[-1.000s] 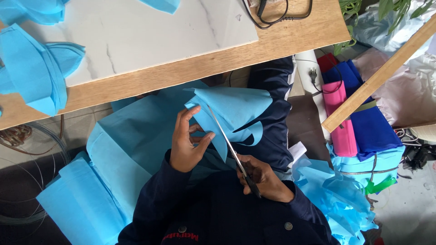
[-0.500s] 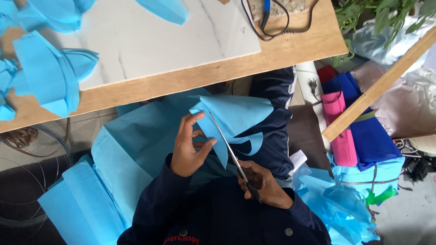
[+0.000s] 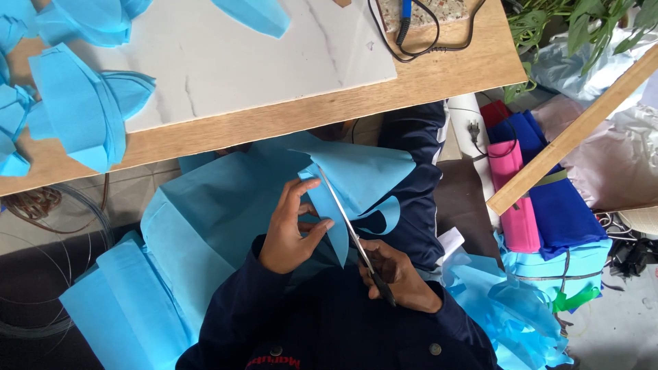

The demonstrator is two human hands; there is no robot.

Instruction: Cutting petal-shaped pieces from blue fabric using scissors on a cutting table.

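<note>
Here, in the head view, the left hand [image 3: 291, 233] pinched a folded piece of light-blue non-woven fabric [image 3: 360, 181], its grip closed on the fold with the thumb pressed toward the fingertips, seemingly to keep the layers taut against the blade. The right hand [image 3: 397, 277] had its grip closed around the dark handles of a pair of long steel scissors [image 3: 346, 219], whose blades ran up through the fabric just right of the left hand; a curved strip [image 3: 380, 218] hung loose beside the blades where the cut had parted it. The fabric piece lay over the person's lap, below the edge of the wooden table [image 3: 439, 79]. Under it, a larger sheet of the same blue fabric [image 3: 185, 260] spread down toward the floor. On the table, above the fabric piece, sat a white marble-patterned slab [image 3: 226, 62], and at its left several folded blue fabric shapes [image 3: 79, 109] were gathered. Right of the fabric piece, rolls of pink fabric [image 3: 517, 205] and dark-blue fabric [image 3: 558, 199] were stacked beneath a slanting wooden batten [image 3: 576, 130].
</note>
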